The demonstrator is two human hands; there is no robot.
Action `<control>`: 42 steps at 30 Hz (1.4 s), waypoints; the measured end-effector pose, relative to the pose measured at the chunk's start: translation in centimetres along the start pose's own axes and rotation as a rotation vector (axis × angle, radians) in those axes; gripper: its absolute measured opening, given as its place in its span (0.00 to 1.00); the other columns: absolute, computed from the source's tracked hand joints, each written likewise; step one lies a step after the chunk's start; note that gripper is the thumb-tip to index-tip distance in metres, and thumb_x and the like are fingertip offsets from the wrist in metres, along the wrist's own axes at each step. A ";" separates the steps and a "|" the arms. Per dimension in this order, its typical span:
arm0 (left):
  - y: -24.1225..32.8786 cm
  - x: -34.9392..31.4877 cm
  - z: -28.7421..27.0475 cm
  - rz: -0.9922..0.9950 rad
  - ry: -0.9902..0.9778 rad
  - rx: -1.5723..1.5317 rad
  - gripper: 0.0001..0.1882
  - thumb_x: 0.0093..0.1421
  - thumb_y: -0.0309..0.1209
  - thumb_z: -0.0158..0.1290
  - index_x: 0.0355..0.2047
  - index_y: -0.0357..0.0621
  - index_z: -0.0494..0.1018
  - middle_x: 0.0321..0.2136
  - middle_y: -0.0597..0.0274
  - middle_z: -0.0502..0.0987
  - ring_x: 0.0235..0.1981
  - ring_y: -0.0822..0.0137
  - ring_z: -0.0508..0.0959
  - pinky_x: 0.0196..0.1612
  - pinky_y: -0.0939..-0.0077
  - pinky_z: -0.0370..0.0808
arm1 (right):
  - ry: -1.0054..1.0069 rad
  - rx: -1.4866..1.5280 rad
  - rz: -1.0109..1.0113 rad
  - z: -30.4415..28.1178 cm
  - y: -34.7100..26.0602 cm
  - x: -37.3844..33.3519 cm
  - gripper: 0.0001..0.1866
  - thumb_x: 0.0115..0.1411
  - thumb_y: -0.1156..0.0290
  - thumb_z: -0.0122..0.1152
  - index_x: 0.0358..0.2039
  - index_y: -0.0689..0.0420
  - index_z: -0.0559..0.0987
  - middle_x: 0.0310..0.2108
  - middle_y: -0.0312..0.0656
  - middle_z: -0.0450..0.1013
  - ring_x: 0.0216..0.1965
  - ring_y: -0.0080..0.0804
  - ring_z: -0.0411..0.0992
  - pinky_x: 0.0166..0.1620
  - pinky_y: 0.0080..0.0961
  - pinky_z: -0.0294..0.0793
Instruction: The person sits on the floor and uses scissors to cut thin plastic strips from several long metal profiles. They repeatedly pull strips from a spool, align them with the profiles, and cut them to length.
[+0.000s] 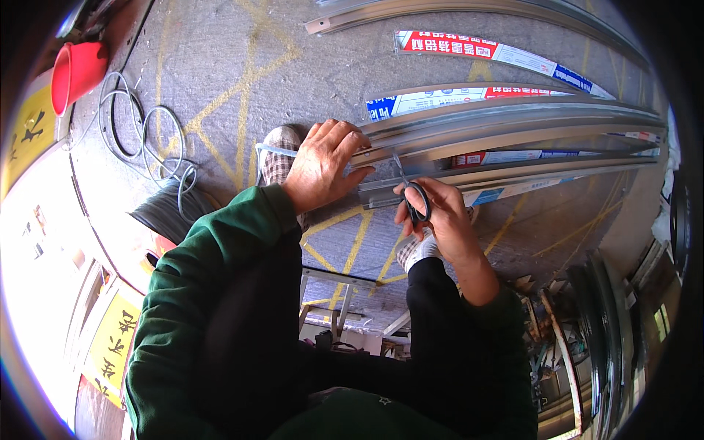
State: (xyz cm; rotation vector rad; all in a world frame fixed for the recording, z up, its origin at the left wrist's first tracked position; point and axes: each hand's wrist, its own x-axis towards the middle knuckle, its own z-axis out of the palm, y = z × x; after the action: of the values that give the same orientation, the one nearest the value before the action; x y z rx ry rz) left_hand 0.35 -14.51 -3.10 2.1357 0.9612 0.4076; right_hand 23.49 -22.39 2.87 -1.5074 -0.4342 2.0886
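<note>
Several ridged, probably aluminium profiles [513, 126] beneath black-looped scissors [405, 182] in right fingers [440, 193]

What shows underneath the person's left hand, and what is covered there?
A checked shoe shows partly below the left hand; a pale strip crosses it, going out of sight at the hand. Whatever lies directly beneath the hand is covered.

Upper garment: dark green long-sleeved sweatshirt [345, 419]; left sleeve [176, 293] gathered in loose folds, terminating at the wrist in a close-fitting cuff [280, 207]; right sleeve [493, 345] darker in shadow, terminating higher, on the forearm; small pale star outline [385, 400] on the front; lower garment: plain black trousers [253, 315], full-length; footwear: left shoe [280, 143], checked, brown-and-white; right shoe [418, 250], combining checked and white areas.
</note>
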 end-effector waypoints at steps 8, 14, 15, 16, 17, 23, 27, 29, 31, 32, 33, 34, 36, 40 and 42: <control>0.0 0.1 0.4 0.044 0.053 0.024 0.20 0.46 0.29 0.68 0.39 0.43 0.73 0.37 0.58 0.75 0.38 0.56 0.75 0.41 0.63 0.71 | 0.003 -0.028 -0.019 0.1 0.0 0.1 0.16 0.68 0.60 0.58 0.43 0.61 0.79 0.26 0.42 0.77 0.20 0.21 0.73 0.21 0.14 0.66; 0.0 0.2 0.6 0.063 0.072 0.056 0.19 0.46 0.28 0.67 0.38 0.43 0.73 0.36 0.59 0.74 0.38 0.57 0.75 0.41 0.64 0.70 | 0.021 -0.030 -0.065 0.1 0.3 0.3 0.13 0.69 0.63 0.57 0.43 0.61 0.78 0.25 0.41 0.76 0.20 0.19 0.72 0.21 0.14 0.65; -0.1 0.2 0.7 0.065 0.073 0.059 0.19 0.46 0.28 0.67 0.38 0.43 0.73 0.36 0.59 0.74 0.38 0.58 0.74 0.41 0.65 0.70 | 0.027 -0.028 -0.073 0.1 0.4 0.3 0.13 0.69 0.63 0.57 0.43 0.61 0.79 0.25 0.40 0.76 0.20 0.19 0.72 0.20 0.14 0.64; -0.1 0.2 0.7 0.067 0.072 0.060 0.19 0.46 0.28 0.67 0.38 0.43 0.73 0.36 0.59 0.74 0.38 0.58 0.74 0.41 0.65 0.70 | 0.034 -0.028 -0.081 0.2 0.4 0.2 0.13 0.69 0.64 0.57 0.43 0.61 0.79 0.25 0.40 0.76 0.20 0.19 0.72 0.20 0.14 0.64; -0.1 0.2 0.7 0.070 0.072 0.061 0.19 0.46 0.28 0.67 0.38 0.43 0.73 0.36 0.59 0.74 0.38 0.58 0.74 0.41 0.65 0.70 | 0.042 -0.028 -0.090 0.1 0.4 0.1 0.12 0.69 0.64 0.57 0.43 0.61 0.79 0.25 0.40 0.76 0.20 0.19 0.71 0.20 0.14 0.63; 0.1 0.2 0.5 0.073 0.076 0.056 0.20 0.45 0.27 0.67 0.38 0.42 0.73 0.36 0.58 0.75 0.38 0.56 0.75 0.41 0.63 0.70 | 0.194 0.021 -0.177 -2.1 0.1 -0.6 0.11 0.69 0.66 0.56 0.43 0.60 0.79 0.25 0.39 0.76 0.20 0.18 0.72 0.19 0.13 0.62; 0.2 0.3 0.4 0.052 0.074 0.075 0.21 0.44 0.26 0.67 0.39 0.42 0.73 0.37 0.58 0.75 0.37 0.55 0.75 0.41 0.63 0.70 | 0.350 0.004 -0.283 -6.7 -1.1 -1.1 0.14 0.68 0.61 0.57 0.42 0.59 0.80 0.25 0.38 0.76 0.19 0.17 0.70 0.19 0.13 0.62; 0.2 0.2 0.4 0.060 0.062 0.072 0.20 0.45 0.26 0.67 0.39 0.42 0.73 0.36 0.58 0.75 0.37 0.55 0.75 0.41 0.62 0.70 | 0.474 -0.010 -0.340 -9.7 -2.2 -1.2 0.16 0.68 0.59 0.59 0.41 0.61 0.80 0.25 0.38 0.76 0.19 0.16 0.68 0.20 0.13 0.62; 0.2 0.2 0.4 0.066 0.048 0.065 0.20 0.45 0.27 0.67 0.38 0.42 0.73 0.36 0.58 0.75 0.37 0.55 0.75 0.41 0.62 0.70 | 0.588 -0.002 -0.407 -12.8 -3.6 -1.0 0.17 0.67 0.58 0.60 0.41 0.62 0.80 0.25 0.37 0.76 0.20 0.17 0.69 0.21 0.13 0.63; 0.2 0.2 0.4 0.073 0.050 0.071 0.20 0.46 0.27 0.67 0.38 0.42 0.73 0.36 0.58 0.75 0.37 0.55 0.75 0.41 0.62 0.70 | 0.671 0.007 -0.413 -14.2 -4.4 -0.9 0.17 0.67 0.58 0.60 0.41 0.63 0.80 0.26 0.37 0.76 0.21 0.17 0.69 0.22 0.13 0.63; 0.3 0.2 0.4 0.074 0.047 0.073 0.20 0.46 0.27 0.67 0.38 0.42 0.73 0.36 0.58 0.75 0.37 0.55 0.75 0.41 0.62 0.70 | 0.752 0.023 -0.431 -15.3 -5.2 -0.7 0.17 0.67 0.59 0.60 0.42 0.63 0.80 0.27 0.38 0.77 0.23 0.17 0.70 0.23 0.13 0.64; 0.3 0.3 0.4 0.075 0.044 0.077 0.19 0.46 0.27 0.67 0.38 0.42 0.73 0.36 0.58 0.75 0.37 0.55 0.75 0.41 0.62 0.70 | 0.725 0.032 -0.485 -15.7 -5.3 -0.3 0.17 0.67 0.59 0.60 0.42 0.63 0.80 0.27 0.38 0.77 0.23 0.18 0.70 0.24 0.14 0.64; 0.3 0.3 0.4 0.076 0.041 0.084 0.20 0.46 0.27 0.67 0.38 0.42 0.73 0.36 0.58 0.75 0.37 0.55 0.75 0.41 0.62 0.71 | 0.855 0.072 -0.489 -15.7 -5.6 0.2 0.18 0.68 0.58 0.60 0.42 0.63 0.80 0.27 0.39 0.77 0.23 0.19 0.71 0.24 0.14 0.64; 0.3 0.3 0.2 0.076 0.035 0.074 0.20 0.45 0.26 0.67 0.38 0.42 0.73 0.36 0.57 0.75 0.37 0.55 0.75 0.41 0.61 0.71 | 0.498 0.030 -0.358 -10.6 -3.0 -1.2 0.18 0.68 0.57 0.57 0.42 0.61 0.80 0.25 0.40 0.77 0.20 0.19 0.72 0.20 0.15 0.67; 0.3 0.2 0.3 0.077 0.037 0.073 0.20 0.45 0.25 0.67 0.39 0.42 0.72 0.36 0.57 0.75 0.37 0.55 0.75 0.41 0.61 0.71 | 0.300 0.071 -0.226 -7.6 -1.6 -2.0 0.17 0.68 0.58 0.57 0.43 0.60 0.80 0.25 0.41 0.76 0.20 0.20 0.73 0.19 0.15 0.66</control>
State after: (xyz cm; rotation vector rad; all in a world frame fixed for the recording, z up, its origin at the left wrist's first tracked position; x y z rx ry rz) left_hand 0.85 -14.62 -3.08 2.2434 0.9296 0.4582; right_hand 31.49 -22.56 2.85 -1.6156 -0.3915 1.6564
